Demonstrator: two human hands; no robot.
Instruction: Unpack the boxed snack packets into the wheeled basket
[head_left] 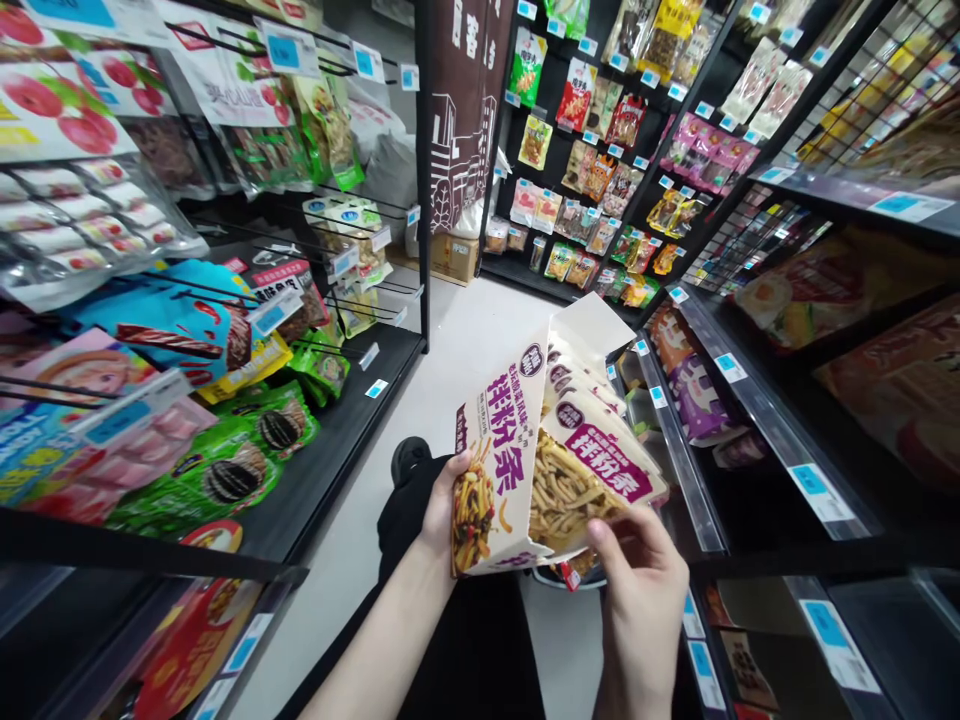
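Head view: the left hand (pixel 439 512) wraps its fingers round the box (pixel 491 450) side to hold it up, while the right hand (pixel 646 592) fingers pinch the front packet (pixel 592 468).

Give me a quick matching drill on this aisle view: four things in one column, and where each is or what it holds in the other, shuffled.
1 left hand
2 right hand
3 green seed packets
4 brown carton

A on the floor at the aisle's far end
B grips the side of the display box
C lie on the left shelf
D holds the front packet in the box

Pairs: 1-B, 2-D, 3-C, 4-A
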